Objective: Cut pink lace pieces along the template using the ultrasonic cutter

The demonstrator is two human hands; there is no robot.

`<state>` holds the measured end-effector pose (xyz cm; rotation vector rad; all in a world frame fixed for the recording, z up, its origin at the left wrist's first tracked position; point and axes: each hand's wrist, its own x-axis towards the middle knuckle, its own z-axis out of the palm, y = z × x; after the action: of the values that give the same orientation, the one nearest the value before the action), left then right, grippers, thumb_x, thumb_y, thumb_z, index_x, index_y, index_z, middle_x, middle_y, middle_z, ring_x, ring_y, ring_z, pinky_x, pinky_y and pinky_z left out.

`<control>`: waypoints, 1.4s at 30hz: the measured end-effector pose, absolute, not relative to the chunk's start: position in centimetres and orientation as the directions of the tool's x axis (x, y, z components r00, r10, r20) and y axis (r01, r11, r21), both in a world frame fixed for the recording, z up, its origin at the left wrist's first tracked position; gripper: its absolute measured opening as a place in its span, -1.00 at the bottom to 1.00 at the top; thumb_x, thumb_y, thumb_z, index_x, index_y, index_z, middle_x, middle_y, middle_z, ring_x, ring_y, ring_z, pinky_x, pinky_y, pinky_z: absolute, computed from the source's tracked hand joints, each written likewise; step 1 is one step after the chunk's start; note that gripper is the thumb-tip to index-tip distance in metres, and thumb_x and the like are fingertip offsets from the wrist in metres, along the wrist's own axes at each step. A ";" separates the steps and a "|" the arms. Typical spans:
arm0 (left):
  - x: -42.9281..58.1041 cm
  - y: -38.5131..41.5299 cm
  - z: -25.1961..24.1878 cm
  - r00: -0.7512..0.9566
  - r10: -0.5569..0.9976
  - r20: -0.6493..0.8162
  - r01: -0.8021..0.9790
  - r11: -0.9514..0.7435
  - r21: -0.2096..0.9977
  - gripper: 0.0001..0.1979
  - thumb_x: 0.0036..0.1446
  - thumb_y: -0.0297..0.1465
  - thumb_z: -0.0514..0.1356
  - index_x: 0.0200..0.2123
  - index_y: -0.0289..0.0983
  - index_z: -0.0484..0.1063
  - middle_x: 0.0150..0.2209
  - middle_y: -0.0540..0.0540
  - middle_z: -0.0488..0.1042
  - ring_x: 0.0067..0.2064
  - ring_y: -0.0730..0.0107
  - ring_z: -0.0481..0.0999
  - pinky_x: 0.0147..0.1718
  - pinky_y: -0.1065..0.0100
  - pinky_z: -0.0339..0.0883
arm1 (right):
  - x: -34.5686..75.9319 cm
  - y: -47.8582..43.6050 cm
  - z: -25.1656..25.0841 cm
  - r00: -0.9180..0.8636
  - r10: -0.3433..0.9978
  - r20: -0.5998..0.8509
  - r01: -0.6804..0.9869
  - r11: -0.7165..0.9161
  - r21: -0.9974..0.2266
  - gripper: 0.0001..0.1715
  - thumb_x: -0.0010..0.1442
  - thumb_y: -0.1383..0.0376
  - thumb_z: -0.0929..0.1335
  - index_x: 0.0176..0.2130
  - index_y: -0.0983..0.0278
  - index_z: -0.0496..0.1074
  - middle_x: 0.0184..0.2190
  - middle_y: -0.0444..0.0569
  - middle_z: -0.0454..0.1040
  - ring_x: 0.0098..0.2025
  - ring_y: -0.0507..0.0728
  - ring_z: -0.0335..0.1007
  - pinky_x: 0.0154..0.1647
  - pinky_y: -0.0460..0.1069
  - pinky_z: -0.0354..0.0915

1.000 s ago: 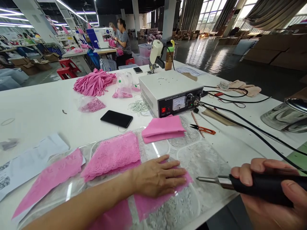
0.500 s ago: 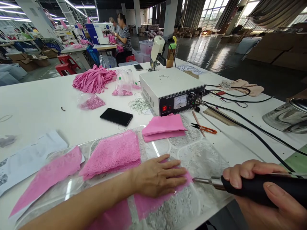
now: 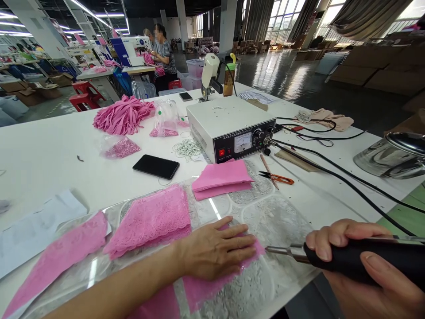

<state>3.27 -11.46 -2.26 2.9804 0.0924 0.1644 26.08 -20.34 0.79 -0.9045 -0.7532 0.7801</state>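
Observation:
My left hand (image 3: pixel 215 250) lies flat, fingers stretched out, pressing a pink fabric piece (image 3: pixel 207 288) onto a clear sheet over a patterned pad (image 3: pixel 272 221). My right hand (image 3: pixel 358 266) is wrapped round the black handle of a cutting tool (image 3: pixel 352 261). The tool's metal tip (image 3: pixel 275 250) points left and sits just beside the fabric's right corner. A black cable (image 3: pixel 332 177) runs from the tool to the white control box (image 3: pixel 232 126).
Pink lace pieces (image 3: pixel 149 219) and a folded pink stack (image 3: pixel 222 177) lie on the pad. A phone (image 3: pixel 156 167), orange scissors (image 3: pixel 277 178), pink straps (image 3: pixel 121 115), bagged parts (image 3: pixel 117 147) and a metal iron (image 3: pixel 392 155) sit on the white table. People sew in the background (image 3: pixel 162 55).
My right hand has brought the tool leftward, so its tip now sits at the fabric's right corner. My left hand stays flat on the fabric.

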 end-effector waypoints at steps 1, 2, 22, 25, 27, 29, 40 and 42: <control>3.3 -11.5 -2.3 0.992 0.064 0.105 0.048 -0.987 0.154 -0.56 0.41 -0.26 -0.08 0.24 -0.32 0.19 0.27 -0.10 0.25 0.34 0.17 0.11 0.31 0.01 -0.09 | 26.1 -20.4 0.8 0.503 0.831 0.238 -0.256 0.406 -0.877 -0.77 0.00 0.15 0.44 -0.34 0.18 0.40 -0.50 -0.19 0.28 -0.57 0.01 0.25 -0.52 0.01 0.31; 3.3 -11.5 -2.3 0.993 0.060 0.103 0.044 -0.988 0.149 -0.56 0.41 -0.26 -0.08 0.25 -0.32 0.18 0.27 -0.10 0.25 0.34 0.17 0.11 0.31 0.01 -0.10 | 26.1 -20.4 0.7 0.501 0.830 0.245 -0.257 0.413 -0.874 -0.77 0.00 0.15 0.45 -0.34 0.18 0.40 -0.50 -0.19 0.29 -0.57 0.01 0.25 -0.52 0.01 0.31; 3.3 -11.5 -2.1 0.995 0.063 0.074 0.051 -0.986 0.160 -0.56 0.41 -0.26 -0.08 0.26 -0.31 0.17 0.28 -0.11 0.22 0.35 0.17 0.09 0.32 0.00 -0.11 | 25.9 -20.4 0.5 0.443 0.851 0.282 -0.243 0.417 -0.876 -0.82 0.06 0.17 0.44 -0.33 0.17 0.43 -0.52 -0.16 0.31 -0.57 0.05 0.29 -0.53 0.03 0.34; 3.3 -11.5 -2.0 0.996 0.063 0.066 0.052 -0.987 0.153 -0.55 0.41 -0.26 -0.08 0.26 -0.30 0.17 0.29 -0.11 0.22 0.35 0.17 0.09 0.32 0.00 -0.12 | 25.9 -20.3 0.6 0.440 0.854 0.278 -0.240 0.410 -0.880 -0.80 0.05 0.15 0.45 -0.35 0.18 0.42 -0.53 -0.17 0.32 -0.59 0.04 0.28 -0.54 0.03 0.34; 3.3 -11.5 -2.0 0.996 0.061 0.070 0.050 -0.987 0.149 -0.55 0.41 -0.26 -0.09 0.26 -0.31 0.17 0.29 -0.11 0.22 0.34 0.17 0.09 0.32 0.00 -0.11 | 25.9 -20.2 0.6 0.429 0.857 0.285 -0.235 0.410 -0.881 -0.81 0.06 0.15 0.45 -0.35 0.18 0.42 -0.53 -0.17 0.32 -0.60 0.04 0.28 -0.54 0.03 0.34; 3.4 -11.5 -2.0 0.995 0.059 0.084 0.046 -0.988 0.146 -0.55 0.41 -0.26 -0.09 0.26 -0.32 0.17 0.28 -0.12 0.23 0.34 0.16 0.11 0.31 -0.01 -0.08 | 25.9 -20.3 0.5 0.417 0.861 0.291 -0.238 0.413 -0.879 -0.83 0.07 0.16 0.44 -0.33 0.17 0.43 -0.52 -0.17 0.32 -0.58 0.04 0.29 -0.52 0.03 0.35; 3.3 -11.4 -2.3 0.990 0.059 0.126 0.043 -0.991 0.128 -0.58 0.39 -0.26 -0.04 0.22 -0.32 0.24 0.25 -0.11 0.29 0.32 0.18 0.15 0.30 0.00 -0.05 | 26.0 -20.4 0.9 0.460 0.845 0.270 -0.221 0.404 -0.888 -0.83 0.06 0.17 0.44 -0.34 0.17 0.43 -0.52 -0.16 0.31 -0.58 0.05 0.26 -0.53 0.04 0.31; 3.3 -11.4 -2.3 0.990 0.058 0.128 0.042 -0.991 0.126 -0.58 0.39 -0.26 -0.04 0.22 -0.32 0.23 0.25 -0.10 0.29 0.32 0.17 0.14 0.30 0.00 -0.06 | 25.9 -20.5 0.8 0.479 0.840 0.253 -0.249 0.407 -0.879 -0.83 0.06 0.18 0.43 -0.32 0.17 0.42 -0.50 -0.17 0.29 -0.56 0.03 0.26 -0.49 0.04 0.32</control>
<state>3.34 -11.42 -2.27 3.0112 0.0753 0.1984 25.94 -20.54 0.79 -0.8910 -0.7880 0.7846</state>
